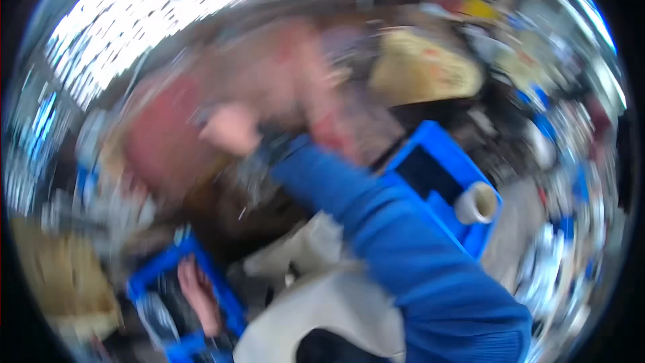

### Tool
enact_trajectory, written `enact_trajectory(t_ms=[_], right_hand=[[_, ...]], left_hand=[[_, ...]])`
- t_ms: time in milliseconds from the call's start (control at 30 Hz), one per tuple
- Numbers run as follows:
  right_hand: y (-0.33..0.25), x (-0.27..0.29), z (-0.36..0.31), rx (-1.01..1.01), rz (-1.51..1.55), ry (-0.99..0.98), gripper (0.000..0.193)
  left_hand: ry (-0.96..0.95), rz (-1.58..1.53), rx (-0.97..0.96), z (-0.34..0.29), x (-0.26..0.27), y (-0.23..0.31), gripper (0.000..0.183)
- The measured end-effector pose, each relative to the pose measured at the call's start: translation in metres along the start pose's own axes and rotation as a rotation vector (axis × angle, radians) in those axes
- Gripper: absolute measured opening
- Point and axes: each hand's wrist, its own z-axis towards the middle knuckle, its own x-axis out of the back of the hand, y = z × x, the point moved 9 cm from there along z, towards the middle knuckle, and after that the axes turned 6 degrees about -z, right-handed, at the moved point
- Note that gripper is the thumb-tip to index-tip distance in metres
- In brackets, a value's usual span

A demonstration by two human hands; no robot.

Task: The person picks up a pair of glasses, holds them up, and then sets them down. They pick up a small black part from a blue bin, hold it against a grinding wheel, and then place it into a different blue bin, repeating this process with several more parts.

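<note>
My right hand (232, 128), in a blue sleeve with a dark cuff, reaches across in front of a large reddish machine (164, 131). Motion smears its fingers, so what it touches or holds is unclear. At the lower left, my left hand (196, 292) is over a blue crate (218, 275), inside its rim. Its fingers are too blurred to make out, as is anything in them. A greyish oval thing (156, 316), perhaps clear plastic, sits beside that hand in the crate.
Right of my arm stands a second blue crate (420, 144) with a pale cup-shaped roll (477, 203) at its edge. A yellowish sack or carton (423, 70) lies beyond it. A tan box (64, 275) is at far left. Blurred clutter (551, 255) lines the right side.
</note>
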Motion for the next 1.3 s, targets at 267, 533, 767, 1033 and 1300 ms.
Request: enact_trajectory(t_ms=[267,533,767,1033,1300], right_hand=[[0.03,-0.013,0.004,-0.365,0.712,-0.029,0.011],[0.021,0.003,0.001,-0.252,0.399,-0.069,0.022],[0.021,0.008,0.0,-0.272,0.433,-0.116,0.024],[0.022,0.008,0.0,-0.295,0.435,-0.112,0.024],[0.019,0.011,-0.001,-0.285,0.423,-0.163,0.024]], left_hand=[[-0.501,0.739,-0.3,0.032,-0.108,-0.047,0.037],[-0.789,1.158,-0.791,0.035,-0.129,-0.106,0.039],[-0.71,0.973,-0.83,0.02,-0.143,-0.082,0.039],[-0.66,0.768,-0.735,0.09,-0.111,-0.145,0.043],[-0.777,1.085,-0.89,0.035,-0.134,-0.109,0.037]])
